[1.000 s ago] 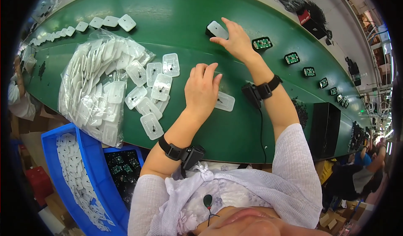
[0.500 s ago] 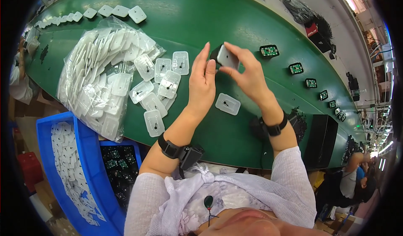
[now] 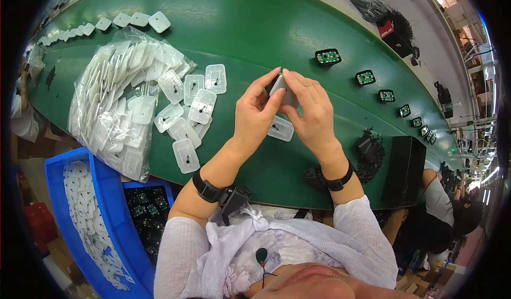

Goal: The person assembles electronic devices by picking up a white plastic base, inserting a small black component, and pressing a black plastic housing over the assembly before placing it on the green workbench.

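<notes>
On my feed, the left hand (image 3: 254,112) and the right hand (image 3: 311,110) both grasp one small white-topped case (image 3: 279,84), fingers and thumbs around it, above the middle of the table (image 3: 234,38). Just nearer to me than the case, a translucent cover (image 3: 280,129) lies between the wrists. To the left I see loose translucent covers (image 3: 203,106), some overlapping, beside a clear bag (image 3: 186,64) packed with white covers. White pieces (image 3: 159,22) form a row at far left; black cases with green boards (image 3: 327,57) run along the right. At near left I have a blue bin (image 3: 106,192) of white pieces.
</notes>
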`<state>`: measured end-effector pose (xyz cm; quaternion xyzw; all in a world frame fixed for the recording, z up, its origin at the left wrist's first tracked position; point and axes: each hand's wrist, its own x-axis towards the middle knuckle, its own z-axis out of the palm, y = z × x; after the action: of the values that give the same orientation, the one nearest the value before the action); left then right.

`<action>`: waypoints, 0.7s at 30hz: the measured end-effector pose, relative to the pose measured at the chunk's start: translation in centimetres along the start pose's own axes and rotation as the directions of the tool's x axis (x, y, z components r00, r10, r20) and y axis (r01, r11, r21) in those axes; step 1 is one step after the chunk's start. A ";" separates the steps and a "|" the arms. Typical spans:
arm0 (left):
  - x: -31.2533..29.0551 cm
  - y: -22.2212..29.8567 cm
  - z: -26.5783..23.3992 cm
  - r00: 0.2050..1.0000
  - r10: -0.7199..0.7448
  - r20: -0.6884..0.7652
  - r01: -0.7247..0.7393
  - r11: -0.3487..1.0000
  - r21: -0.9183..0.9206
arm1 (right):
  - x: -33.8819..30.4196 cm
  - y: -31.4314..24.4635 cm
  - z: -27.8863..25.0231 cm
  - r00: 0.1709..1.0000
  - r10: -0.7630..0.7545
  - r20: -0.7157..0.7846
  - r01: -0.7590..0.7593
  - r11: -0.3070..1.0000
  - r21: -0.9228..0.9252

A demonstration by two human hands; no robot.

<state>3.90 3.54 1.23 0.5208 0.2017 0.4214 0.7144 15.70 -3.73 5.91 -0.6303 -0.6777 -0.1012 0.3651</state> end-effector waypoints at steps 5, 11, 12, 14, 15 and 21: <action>-0.1 1.2 0.4 0.999 -0.024 0.024 0.028 0.979 -0.201 | -0.3 0.3 -0.6 0.976 0.215 0.036 -0.210 0.884 0.418; 0.0 1.3 0.1 0.988 -0.119 0.097 0.142 0.950 -0.278 | -0.8 0.5 -0.8 0.928 0.359 0.103 -0.362 0.796 0.485; 0.1 1.3 0.1 0.982 -0.154 0.112 0.179 0.945 -0.275 | -0.8 0.6 -0.7 0.927 0.360 0.103 -0.363 0.796 0.485; 0.1 1.2 0.1 0.982 -0.152 0.114 0.179 0.938 -0.296 | -0.9 0.9 -0.6 0.921 0.375 0.106 -0.372 0.765 0.526; 0.0 1.1 0.1 0.982 -0.149 0.118 0.179 0.931 -0.319 | -0.9 1.0 -0.5 0.921 0.376 0.104 -0.373 0.765 0.525; 0.0 1.0 0.4 0.993 -0.100 0.066 0.116 0.939 -0.324 | -0.7 1.3 -0.2 0.959 0.281 0.043 -0.264 0.827 0.497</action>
<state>3.80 3.45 2.26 0.3932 0.1396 0.3965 0.8177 16.93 -4.16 5.13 -0.6032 -0.5778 0.1199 0.5366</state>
